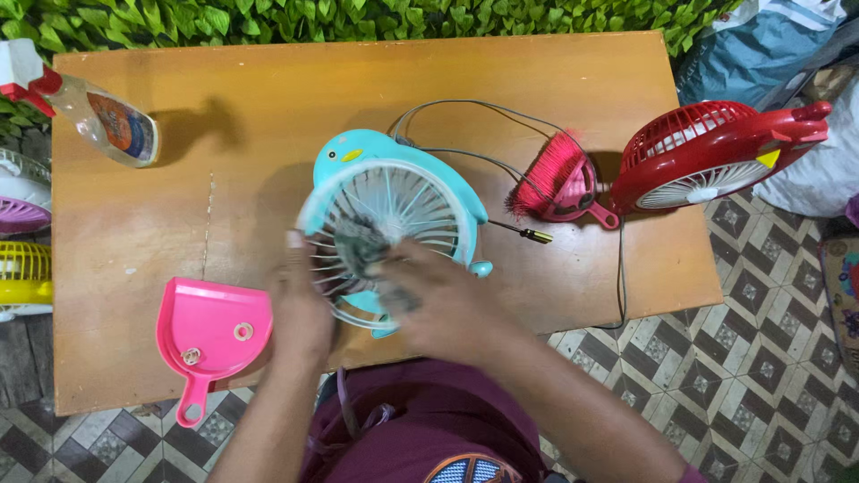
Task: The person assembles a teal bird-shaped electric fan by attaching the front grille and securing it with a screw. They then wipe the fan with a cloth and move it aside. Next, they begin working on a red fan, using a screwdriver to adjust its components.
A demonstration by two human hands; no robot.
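Just beyond the fingers (pixel 380 266) stands 1 blue fan (pixel 394 192). Right of them: 1 red fan (pixel 707 152), 1 pink brush (pixel 559 179), 1 screwdriver (pixel 528 234). Left of them: 1 pink dustpan (pixel 213 335), 1 spray bottle (pixel 103 121), 2 more fans (pixel 22 268) at the table's edge.

The person is wearing a dark maroon top, its fabric bunching in soft folds across the chest, with a round blue and white patterned patch edged in orange showing at the lower hem. Both forearms are showing bare, no sleeves reaching them, and the left hand (pixel 300 309) and right hand (pixel 443 304) are wearing no gloves.
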